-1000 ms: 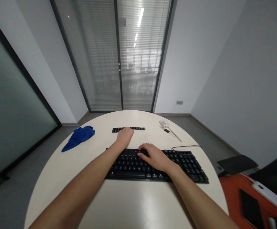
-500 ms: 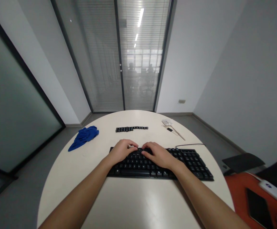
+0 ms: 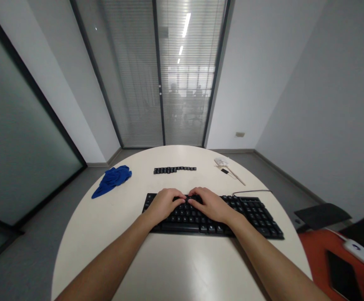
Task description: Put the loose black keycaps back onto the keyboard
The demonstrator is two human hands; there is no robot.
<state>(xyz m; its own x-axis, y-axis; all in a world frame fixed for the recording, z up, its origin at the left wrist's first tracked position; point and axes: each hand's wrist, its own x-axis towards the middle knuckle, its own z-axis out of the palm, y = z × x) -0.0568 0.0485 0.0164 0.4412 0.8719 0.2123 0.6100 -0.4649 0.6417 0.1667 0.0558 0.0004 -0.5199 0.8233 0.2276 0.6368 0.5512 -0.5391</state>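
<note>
A black keyboard (image 3: 178,227) lies across the table in front of me. My left hand (image 3: 165,205) rests over its left-middle part, fingers bent and thumb drawn in towards the index finger by the upper rows. Beside it, my right hand (image 3: 211,204) reaches in from the right with curled fingers, its thumb and index finger close to the left fingertips. The fingertips of both hands nearly meet over the keys. Whatever small thing sits between them is too dark to make out. Beyond the keyboard, loose black keycaps (image 3: 169,170) stand in rows.
A crumpled blue cloth (image 3: 114,179) lies at the table's left. At the back right are a brush with a pale handle (image 3: 237,176) and a small black item (image 3: 224,171). The keyboard cable (image 3: 252,191) runs right. An orange chair (image 3: 315,251) holds a phone (image 3: 343,274) and a white power strip (image 3: 362,255).
My left hand has moved right, closer to my right hand, uncovering the keyboard's top left corner. My right hand has stayed nearly in place. The view has shifted slightly.
</note>
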